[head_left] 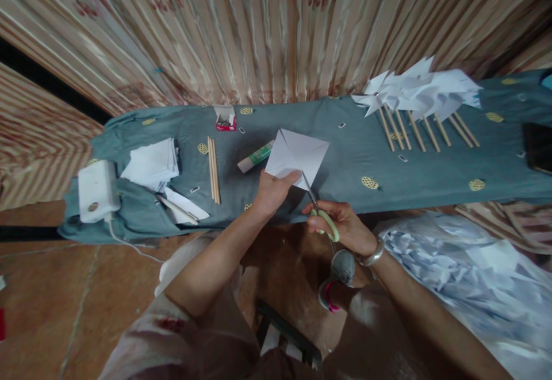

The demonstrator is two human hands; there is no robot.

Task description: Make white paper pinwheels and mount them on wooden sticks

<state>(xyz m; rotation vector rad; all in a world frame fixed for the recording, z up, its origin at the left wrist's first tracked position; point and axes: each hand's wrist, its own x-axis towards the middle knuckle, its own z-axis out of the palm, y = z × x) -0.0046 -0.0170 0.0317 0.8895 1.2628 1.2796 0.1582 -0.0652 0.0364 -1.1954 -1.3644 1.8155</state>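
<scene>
My left hand (276, 189) pinches a square white sheet of paper (304, 149) near its lower left edge, thumb on top. Fold lines or cuts run from the corners of the sheet toward its middle. My right hand (338, 222) is closed round the light green handles of a pair of scissors (326, 223). The blades reach into the sheet's lower corner, beside my left thumb. Partly under the paper lies a green and white glue stick (255, 156).
Paper pinwheels (422, 93) on wooden sticks lie at the right. Further left are bare wooden sticks (214, 170), a red box of small metal pins (226, 120), a paper stack (152, 162), a pen (179, 210) and a white device (98, 190) with a cord. A paper-filled bag (470, 276) stands below right.
</scene>
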